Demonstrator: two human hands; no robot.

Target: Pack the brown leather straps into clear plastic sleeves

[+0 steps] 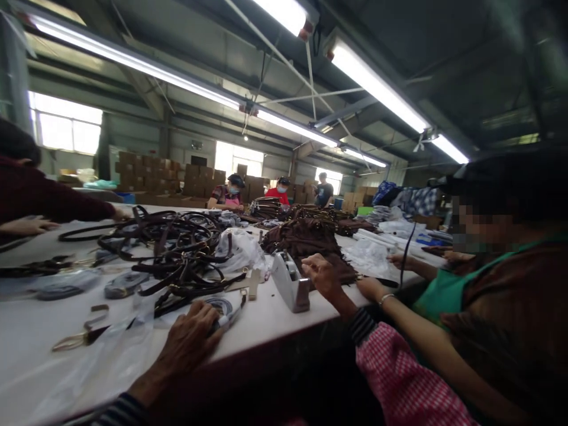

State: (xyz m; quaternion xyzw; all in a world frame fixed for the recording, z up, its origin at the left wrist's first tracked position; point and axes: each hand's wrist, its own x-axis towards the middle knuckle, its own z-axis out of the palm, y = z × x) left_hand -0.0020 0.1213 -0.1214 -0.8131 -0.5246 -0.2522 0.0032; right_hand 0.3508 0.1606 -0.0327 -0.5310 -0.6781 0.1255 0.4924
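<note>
My left hand [189, 337] is closed over a coiled grey strap [220, 306] near the table's front edge. A dark end with a metal clip sticks out from the coil. My right hand [326, 278] is at the tape dispenser [293, 287], its fingers bent and pinched together by the top. Whatever is between those fingertips is too small to make out. Behind the dispenser lies a heap of dark brown straps [306, 239]. To the left is a tangled pile of dark leather straps [177, 248] with metal fittings.
Clear plastic bags [239, 251] and another coiled strap [126, 284] lie on the white table [266, 316]. A co-worker in a green apron [448, 296] sits close on my right, arms reaching to the table. Another person's sleeve [57, 189] reaches in at left. Several people work farther back.
</note>
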